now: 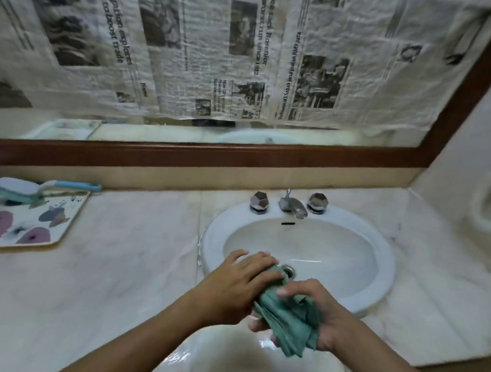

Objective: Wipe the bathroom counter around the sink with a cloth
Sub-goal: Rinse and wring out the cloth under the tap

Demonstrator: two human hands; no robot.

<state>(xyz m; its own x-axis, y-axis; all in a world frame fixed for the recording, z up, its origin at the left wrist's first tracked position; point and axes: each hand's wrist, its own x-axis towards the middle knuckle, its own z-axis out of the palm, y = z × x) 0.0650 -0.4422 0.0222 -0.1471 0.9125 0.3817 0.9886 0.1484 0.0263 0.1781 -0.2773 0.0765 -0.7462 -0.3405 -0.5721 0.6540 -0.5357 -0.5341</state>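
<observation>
A crumpled green cloth [285,319] is held between both hands above the front rim of the white oval sink [387,256]. My left hand [240,281] grips its upper end over the basin, next to the drain [288,270]. My right hand [321,313] curls round its lower end, and a loose tail hangs below. The pale marble counter [116,278] surrounds the sink, with a wet sheen near the front edge.
A chrome faucet [292,206] with two faceted knobs stands behind the basin. At the far left lies a flowered tray [54,231] with a blue-handled scrub brush [27,189]. A wood-framed mirror [240,157] covered in newspaper rises behind. A wall closes the right side.
</observation>
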